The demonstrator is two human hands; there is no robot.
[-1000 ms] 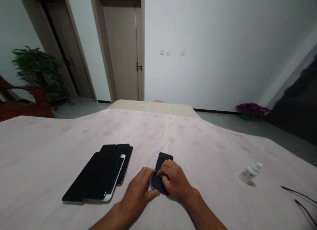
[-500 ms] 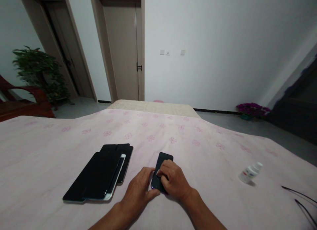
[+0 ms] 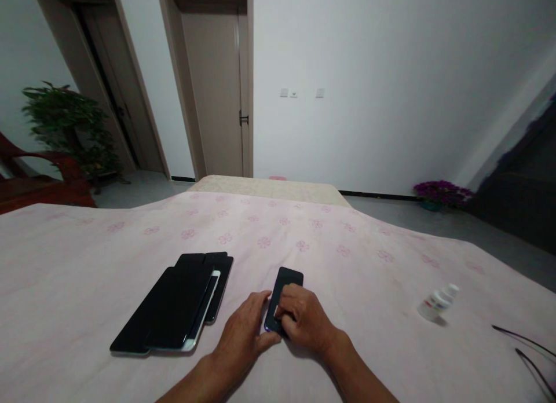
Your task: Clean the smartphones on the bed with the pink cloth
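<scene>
A black smartphone (image 3: pixel 290 277) lies face up on the pink flowered cloth in front of me. My left hand (image 3: pixel 245 328) steadies it, the fingers along its left edge and the thumb at its near edge. Over the lower part of the screen, my right hand (image 3: pixel 306 319) has its fingers curled and pressed together. A small whitish spot shows at those fingertips; whether it is a nail or a held thing is unclear. To the left, several dark phones and tablets (image 3: pixel 182 299) lie overlapping, one of them with a white frame.
On the right a small white bottle (image 3: pixel 436 303) is tilted on the cloth (image 3: pixel 356 345). Two thin black cable-like pieces (image 3: pixel 530 339) lie at the right edge. Beyond the table are a wooden chair (image 3: pixel 47 171), a leafy plant (image 3: pixel 65 119) and purple flowers (image 3: pixel 441 191).
My right hand has slid slightly down the screen toward me. The left hand and the phone stay in nearly the same place.
</scene>
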